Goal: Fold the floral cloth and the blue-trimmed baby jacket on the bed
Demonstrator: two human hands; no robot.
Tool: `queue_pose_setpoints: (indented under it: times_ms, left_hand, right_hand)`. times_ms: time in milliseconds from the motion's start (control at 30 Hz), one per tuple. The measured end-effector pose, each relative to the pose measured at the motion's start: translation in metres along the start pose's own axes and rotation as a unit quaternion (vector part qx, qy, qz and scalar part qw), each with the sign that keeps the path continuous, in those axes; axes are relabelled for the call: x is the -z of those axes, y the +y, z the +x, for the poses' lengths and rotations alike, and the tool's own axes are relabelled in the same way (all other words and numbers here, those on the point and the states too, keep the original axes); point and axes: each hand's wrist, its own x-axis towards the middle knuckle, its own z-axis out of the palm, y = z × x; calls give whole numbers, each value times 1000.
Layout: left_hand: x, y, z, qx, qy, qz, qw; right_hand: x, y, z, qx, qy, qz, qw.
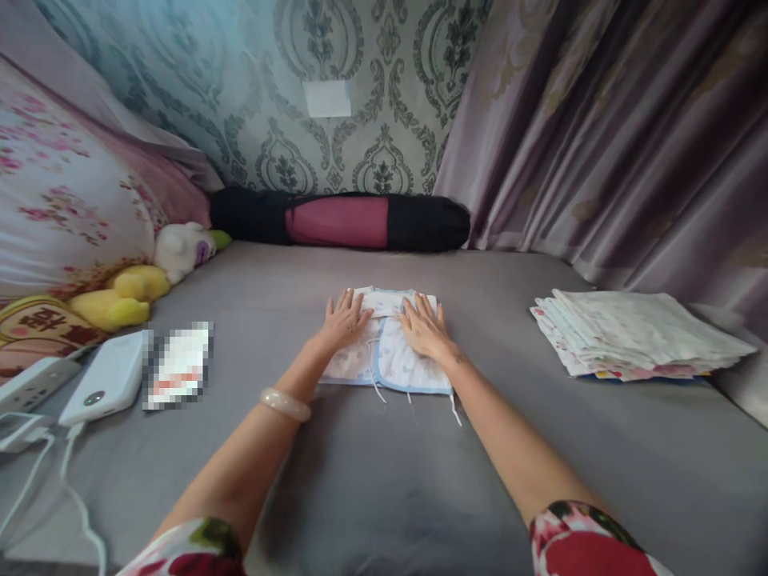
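A small white baby shirt (414, 364) with blue edging and thin tie strings lies folded on the grey bed sheet (384, 480). My left hand (346, 320) rests flat on its upper left part, fingers stretched out and pointing away from me. Opposite it, my right hand (427, 326) presses flat on the upper right part, fingers also extended. Between the hands, a folded band of the cloth shows near the top. Several white strings hang from the shirt's lower edge onto the sheet. The palms hide parts of both sides of the shirt.
To the right lies a stack of folded cloths (636, 332). On the left are a white power bank (108, 380) with a cable, a power strip (39, 384), a blurred packet (180, 366) and plush toys (114, 304). A long black-and-pink bag (336, 222) lies along the wall.
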Motion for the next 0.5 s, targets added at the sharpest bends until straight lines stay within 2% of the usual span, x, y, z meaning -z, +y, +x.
queue_pose_setpoints:
  times_ms: [133,200,300,500]
  left_hand:
    - [1,5,-37,-145,-12,24,989]
    - [-4,9,-51,-190,-15,27,981]
    - [-15,12,-62,-204,-14,28,979]
    - [-29,10,-62,-201,15,48,978]
  right_hand:
    - [-2,-8,-33,108,-16,3,994]
    - [-8,-13,-45,138,-23,3,990]
    - [-15,-17,-55,152,-22,2,988]
    - [-20,-20,-57,141,-16,-5,990]
